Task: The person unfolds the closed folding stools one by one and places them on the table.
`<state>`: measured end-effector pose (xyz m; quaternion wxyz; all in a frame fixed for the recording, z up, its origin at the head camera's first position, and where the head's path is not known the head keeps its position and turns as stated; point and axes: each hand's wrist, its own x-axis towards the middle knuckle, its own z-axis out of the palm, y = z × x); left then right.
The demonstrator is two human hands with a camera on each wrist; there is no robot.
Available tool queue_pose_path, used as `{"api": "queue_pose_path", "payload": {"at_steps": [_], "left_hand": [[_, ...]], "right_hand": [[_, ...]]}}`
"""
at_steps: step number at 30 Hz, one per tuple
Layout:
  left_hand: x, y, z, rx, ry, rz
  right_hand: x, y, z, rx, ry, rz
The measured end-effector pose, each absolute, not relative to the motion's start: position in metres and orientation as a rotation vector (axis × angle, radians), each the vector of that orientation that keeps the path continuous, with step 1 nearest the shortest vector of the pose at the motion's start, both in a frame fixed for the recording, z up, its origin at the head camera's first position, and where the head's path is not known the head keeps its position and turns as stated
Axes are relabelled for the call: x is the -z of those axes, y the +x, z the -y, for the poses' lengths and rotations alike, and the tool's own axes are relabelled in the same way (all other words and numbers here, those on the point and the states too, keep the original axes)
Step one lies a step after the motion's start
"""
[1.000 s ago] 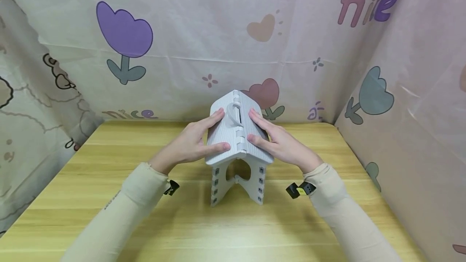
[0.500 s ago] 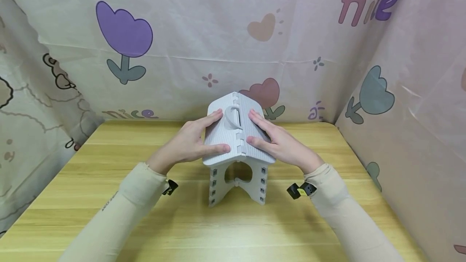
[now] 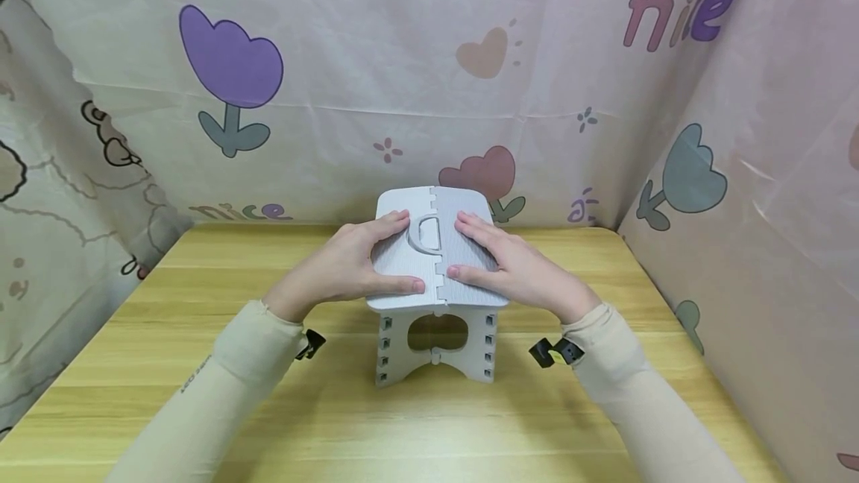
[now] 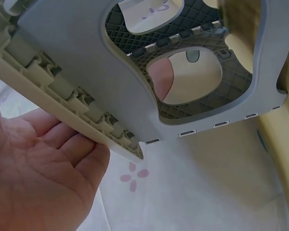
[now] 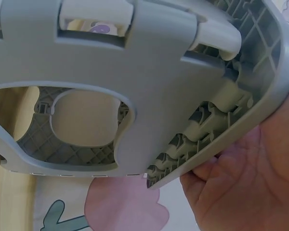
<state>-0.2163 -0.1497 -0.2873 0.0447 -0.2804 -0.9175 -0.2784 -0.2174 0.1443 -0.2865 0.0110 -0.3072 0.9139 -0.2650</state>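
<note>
A white plastic folding stool stands on the table in the head view, its two seat halves almost level and its legs spread. A loop handle lies over the centre hinge. My left hand rests on the left seat half, thumb near the front edge and fingers extended toward the back. On the right half my right hand presses down with fingers reaching toward the handle. Both wrist views look under the seat: ribbed underside, hinge knuckles and the leg panels with oval cut-outs. There the palms are beside the seat edges.
The wood-grain table extends around the stool on every side. Behind it hangs a pale curtain printed with tulips and lettering, which continues along both sides.
From a steep roof shape the seat halves have come down to nearly flat, and the legs have spread wider. Both hands have stayed on the seat, lowering with it; the handle has tipped left.
</note>
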Motion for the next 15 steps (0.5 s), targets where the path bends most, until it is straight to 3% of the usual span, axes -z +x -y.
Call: {"api": "queue_pose_path", "payload": {"at_steps": [15], "left_hand": [[0.2884,-0.2108,0.1476,0.850,-0.887,2.787]], "right_hand": [[0.2868,-0.2095,-0.1475,0.810,-0.933,-2.879]]}}
